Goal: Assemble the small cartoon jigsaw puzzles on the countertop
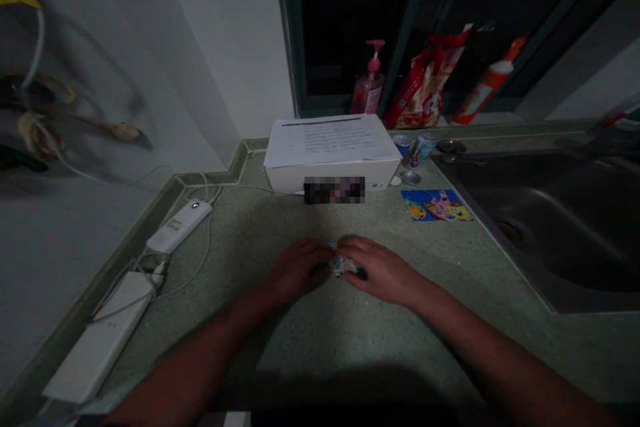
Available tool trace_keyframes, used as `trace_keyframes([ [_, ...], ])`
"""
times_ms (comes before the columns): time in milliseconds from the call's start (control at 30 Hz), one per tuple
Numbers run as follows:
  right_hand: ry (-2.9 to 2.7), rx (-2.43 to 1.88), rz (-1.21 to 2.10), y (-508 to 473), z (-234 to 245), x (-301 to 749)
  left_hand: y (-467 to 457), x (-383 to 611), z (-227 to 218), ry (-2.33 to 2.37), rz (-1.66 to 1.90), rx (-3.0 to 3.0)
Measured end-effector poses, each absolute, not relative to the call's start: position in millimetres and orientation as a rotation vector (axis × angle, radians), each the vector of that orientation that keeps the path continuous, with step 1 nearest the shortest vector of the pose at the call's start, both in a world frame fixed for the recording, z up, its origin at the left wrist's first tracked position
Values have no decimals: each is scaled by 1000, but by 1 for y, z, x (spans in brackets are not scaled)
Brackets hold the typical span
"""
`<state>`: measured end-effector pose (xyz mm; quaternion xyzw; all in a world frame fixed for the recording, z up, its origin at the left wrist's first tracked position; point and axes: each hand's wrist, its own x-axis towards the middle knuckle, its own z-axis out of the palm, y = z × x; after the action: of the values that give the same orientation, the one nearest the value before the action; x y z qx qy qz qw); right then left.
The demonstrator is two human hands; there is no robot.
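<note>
Together, the left hand (299, 271) and right hand (381, 270) hold a crumpled printed paper (344, 265) in narrow grips on the counter (280, 233). A white box (333, 153) sits at twelve o'clock, a steel sink (537, 227) at two

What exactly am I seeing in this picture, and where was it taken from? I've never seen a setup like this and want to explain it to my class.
This single picture comes from a camera worn on a person's head, looking forward and down, so the bare arms entering from the bottom are the wearer's own. Their left hand and right hand meet around a small crumpled colourful wrapper, held between them. They are at a speckled green countertop. Ahead stands a white box with a printed sheet on top. To the left lies a white corded device; to the right are a cartoon picture card and a stainless steel sink.
</note>
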<state>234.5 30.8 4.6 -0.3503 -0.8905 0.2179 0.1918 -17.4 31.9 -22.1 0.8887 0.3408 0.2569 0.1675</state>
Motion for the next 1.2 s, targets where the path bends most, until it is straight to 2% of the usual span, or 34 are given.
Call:
trace_keyframes([
  [233, -2455, -1005, 605, 37, 2, 235, 31, -20, -23, 994, 736, 2505],
  [367, -2414, -1233, 575, 44, 15, 254, 27, -29, -5, 1072, 601, 2506],
  [533, -2545, -1507, 906, 44, 37, 285, 30, -50, 21, 1158, 334, 2442],
  [633, -2595, -1514, 951, 39, 36, 289, 35, -58, 26, 1073, 244, 2408],
  [867, -2534, -1244, 787, 42, 12, 275, 37, -52, 11, 992, 423, 2357],
  [1200, -2474, -1193, 724, 44, 11, 254, 34, -40, -10, 1018, 617, 2342],
])
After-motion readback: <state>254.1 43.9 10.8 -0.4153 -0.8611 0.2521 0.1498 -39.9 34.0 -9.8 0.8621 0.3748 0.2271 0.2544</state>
